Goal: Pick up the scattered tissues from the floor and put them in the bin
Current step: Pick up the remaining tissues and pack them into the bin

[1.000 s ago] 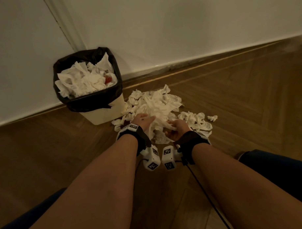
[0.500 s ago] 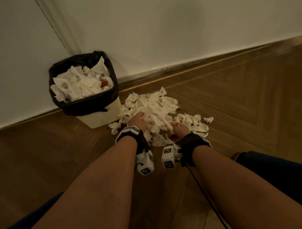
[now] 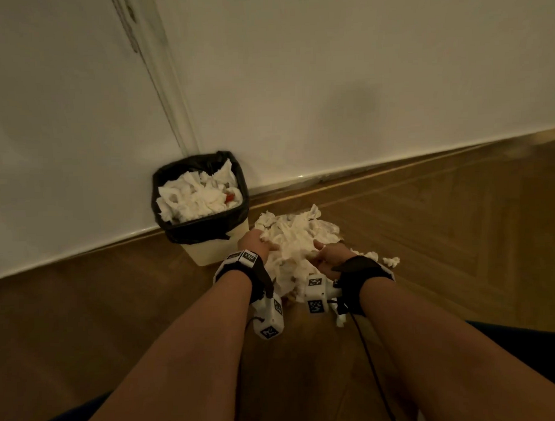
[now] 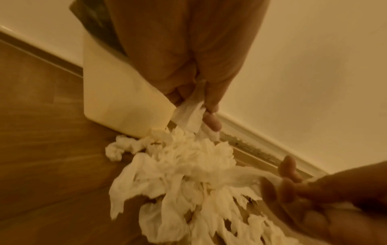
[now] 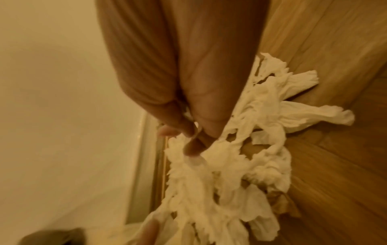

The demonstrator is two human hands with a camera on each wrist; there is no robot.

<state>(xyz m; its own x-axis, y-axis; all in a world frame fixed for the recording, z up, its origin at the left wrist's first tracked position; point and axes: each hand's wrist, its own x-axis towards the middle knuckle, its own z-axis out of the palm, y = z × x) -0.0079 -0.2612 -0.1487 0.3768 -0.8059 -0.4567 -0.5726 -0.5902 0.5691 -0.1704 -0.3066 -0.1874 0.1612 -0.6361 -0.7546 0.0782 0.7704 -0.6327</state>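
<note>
Below, one wooden floor (image 3: 460, 251) carries one bin (image 3: 208, 253) by the wall, black-lined and heaped with tissues. Just right of it, one big bundle of tissues (image 3: 297, 238) is gripped between two hands: the left hand (image 3: 255, 244) and right hand (image 3: 330, 260), each with fingers curled into the paper. A few loose scraps (image 3: 391, 261) lie beside it, too blurred to count.

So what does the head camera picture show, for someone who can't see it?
Two hands, left hand and right hand, grip a big clump of white tissues on a wooden floor. Beside it, a bin with a black liner, heaped with tissues, stands against a white wall.
</note>
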